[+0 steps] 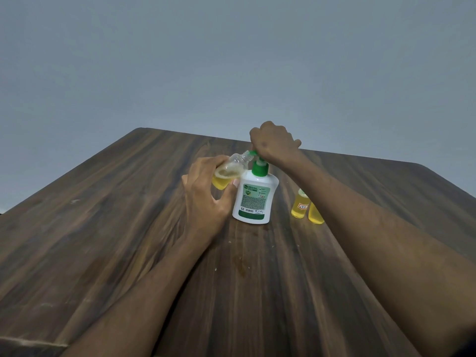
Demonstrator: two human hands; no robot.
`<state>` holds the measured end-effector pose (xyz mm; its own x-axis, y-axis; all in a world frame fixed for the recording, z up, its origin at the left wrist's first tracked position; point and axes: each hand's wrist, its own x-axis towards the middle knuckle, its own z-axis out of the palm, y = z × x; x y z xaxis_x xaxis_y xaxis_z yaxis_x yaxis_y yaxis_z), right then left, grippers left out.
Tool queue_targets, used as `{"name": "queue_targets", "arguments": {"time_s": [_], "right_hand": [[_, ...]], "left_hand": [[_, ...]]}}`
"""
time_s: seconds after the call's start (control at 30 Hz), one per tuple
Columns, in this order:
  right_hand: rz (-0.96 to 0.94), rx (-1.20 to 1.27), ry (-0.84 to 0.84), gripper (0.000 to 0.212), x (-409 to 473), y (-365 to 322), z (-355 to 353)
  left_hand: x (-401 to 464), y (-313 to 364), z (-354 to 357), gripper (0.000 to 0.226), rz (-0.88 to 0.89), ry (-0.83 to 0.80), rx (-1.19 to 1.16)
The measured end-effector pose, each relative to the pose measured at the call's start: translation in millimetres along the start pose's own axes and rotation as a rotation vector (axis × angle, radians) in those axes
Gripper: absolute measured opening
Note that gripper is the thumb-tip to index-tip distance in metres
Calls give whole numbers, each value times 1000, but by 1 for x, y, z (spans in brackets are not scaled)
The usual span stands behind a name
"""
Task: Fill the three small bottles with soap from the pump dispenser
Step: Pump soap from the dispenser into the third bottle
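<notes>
Dark wood table (128,240) carries pump dispenser (255,199), two filled bottles (307,210) (touching).

The right hand (273,144) sits right over the green pump head (258,164), so the top of it and the spout are mostly covered; only a sliver of green peeks out beside the neck of the small bottle (231,172). The left hand (206,199) wraps that bottle's base, hiding its lower end. Of the two filled bottles (300,207) to the right, the nearer one (315,215) is half behind the right forearm, cap out of sight. The red writing on the other's label is too small to read, as is the dispenser's (255,199) fine print. The table (103,228) runs off the left, right and bottom edges.
</notes>
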<state>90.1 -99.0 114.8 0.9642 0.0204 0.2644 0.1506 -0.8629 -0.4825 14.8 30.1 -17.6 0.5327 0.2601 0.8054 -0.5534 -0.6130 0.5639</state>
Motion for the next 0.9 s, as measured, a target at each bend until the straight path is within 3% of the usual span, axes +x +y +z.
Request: {"name": "queue_targets", "arguments": {"time_s": [0.9], "right_hand": [[-2,-88,3,18,-3,-6,-2]], "left_hand": [[0,0,0,35,14,7,-3]]}}
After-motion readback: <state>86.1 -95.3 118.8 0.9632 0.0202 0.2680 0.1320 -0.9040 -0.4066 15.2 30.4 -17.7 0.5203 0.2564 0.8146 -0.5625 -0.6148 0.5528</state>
